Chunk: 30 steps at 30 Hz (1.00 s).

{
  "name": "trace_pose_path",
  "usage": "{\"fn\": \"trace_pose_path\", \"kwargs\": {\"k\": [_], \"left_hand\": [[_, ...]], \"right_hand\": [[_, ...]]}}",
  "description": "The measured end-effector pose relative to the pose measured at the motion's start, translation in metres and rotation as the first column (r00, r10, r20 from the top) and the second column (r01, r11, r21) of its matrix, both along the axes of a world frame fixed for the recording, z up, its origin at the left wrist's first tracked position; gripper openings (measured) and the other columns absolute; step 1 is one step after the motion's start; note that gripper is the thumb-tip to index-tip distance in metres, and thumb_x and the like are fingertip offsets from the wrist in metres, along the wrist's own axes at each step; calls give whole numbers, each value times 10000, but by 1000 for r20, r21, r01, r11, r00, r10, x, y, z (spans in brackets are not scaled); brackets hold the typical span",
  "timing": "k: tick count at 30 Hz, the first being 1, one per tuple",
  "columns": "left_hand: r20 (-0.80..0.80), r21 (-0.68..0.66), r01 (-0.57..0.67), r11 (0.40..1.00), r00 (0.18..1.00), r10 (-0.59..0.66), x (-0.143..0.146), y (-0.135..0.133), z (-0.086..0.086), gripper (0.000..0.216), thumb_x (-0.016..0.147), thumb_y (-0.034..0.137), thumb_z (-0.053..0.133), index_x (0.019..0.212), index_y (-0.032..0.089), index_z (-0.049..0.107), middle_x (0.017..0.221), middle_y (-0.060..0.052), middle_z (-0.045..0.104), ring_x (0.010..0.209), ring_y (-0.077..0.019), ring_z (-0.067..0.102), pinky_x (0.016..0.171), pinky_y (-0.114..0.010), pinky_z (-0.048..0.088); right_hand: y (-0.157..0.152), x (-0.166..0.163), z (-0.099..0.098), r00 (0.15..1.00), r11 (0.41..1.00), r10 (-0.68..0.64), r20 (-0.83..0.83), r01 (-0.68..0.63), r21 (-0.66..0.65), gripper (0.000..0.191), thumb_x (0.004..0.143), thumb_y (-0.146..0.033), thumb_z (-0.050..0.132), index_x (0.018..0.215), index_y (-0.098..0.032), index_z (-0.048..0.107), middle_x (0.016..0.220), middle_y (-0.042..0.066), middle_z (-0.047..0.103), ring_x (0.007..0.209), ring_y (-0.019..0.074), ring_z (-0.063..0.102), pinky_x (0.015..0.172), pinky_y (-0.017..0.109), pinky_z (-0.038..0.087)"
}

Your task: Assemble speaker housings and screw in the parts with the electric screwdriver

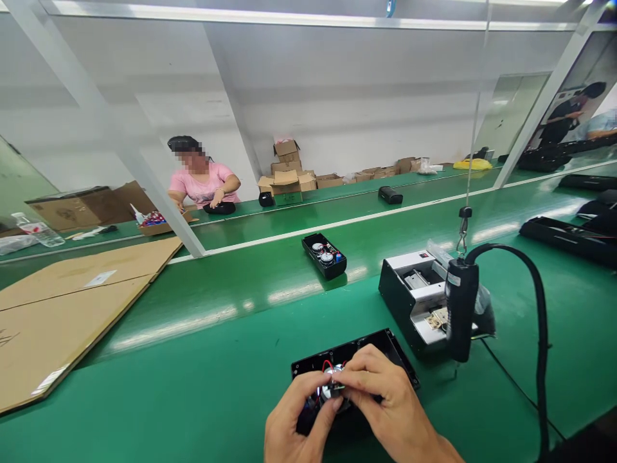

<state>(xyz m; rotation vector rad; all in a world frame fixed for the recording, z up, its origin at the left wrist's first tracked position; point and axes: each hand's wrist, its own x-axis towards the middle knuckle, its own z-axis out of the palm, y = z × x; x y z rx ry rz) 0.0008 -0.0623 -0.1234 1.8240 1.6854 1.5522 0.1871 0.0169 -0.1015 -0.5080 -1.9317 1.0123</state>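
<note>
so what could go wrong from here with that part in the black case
The left hand and right hand pinch the round metal part in the black case, so the thin red wire beside it could get pinched or tugged loose. The hanging black power tool also sits close by; if its cable snags, it might swing into the silver-and-black bench unit.

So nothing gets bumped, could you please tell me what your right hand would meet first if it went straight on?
The round metal part in the black case, which the fingers of the right hand seem to touch; depth is unclear here.
</note>
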Motion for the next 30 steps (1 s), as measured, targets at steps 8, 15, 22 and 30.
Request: {"fn": "trace_pose_path", "kwargs": {"k": [8, 15, 22, 30], "left_hand": [[207, -183, -83, 980, 971, 121, 9, -4, -1, 279, 898, 496, 770, 1046, 263, 811, 983, -27, 841, 878, -184, 808, 830, -211, 651], [472, -332, -89, 939, 846, 247, 24, -2, -5, 577, 789, 708, 798, 1074, 212, 724, 774, 6, 763, 639, -147, 706, 602, -204, 608], [482, -335, -80, 939, 842, 244, 27, 0, -5, 540, 761, 674, 839, 1013, 211, 719, 699, 22, 741, 559, -127, 665, 522, -185, 547], [289, -318, -52, 947, 946, 149, 8, -5, 3, 596, 719, 678, 870, 1096, 233, 747, 851, -19, 811, 770, -201, 773, 724, -250, 648]], "right_hand": [[-6, -2, 1, 998, 989, -25, 64, 34, -147, 295, 1062, -252, 611, 1268, -346, 799, 1040, 20, 768, 920, 198, 697, 830, 315, 553], [-2, -4, 6, 997, 836, 29, 71, 14, -549, 269, 952, -346, 699, 1150, -250, 854, 1095, 74, 811, 1039, 282, 741, 905, 354, 578], [4, -5, -1, 996, 758, 90, 16, -57, -650, 292, 910, -413, 735, 1087, -222, 866, 938, 66, 808, 902, 265, 736, 783, 324, 552], [3, 2, 0, 992, 776, 122, 20, -83, -626, 338, 932, -430, 726, 1175, -226, 841, 1129, 104, 800, 1085, 323, 727, 955, 417, 562]]}}
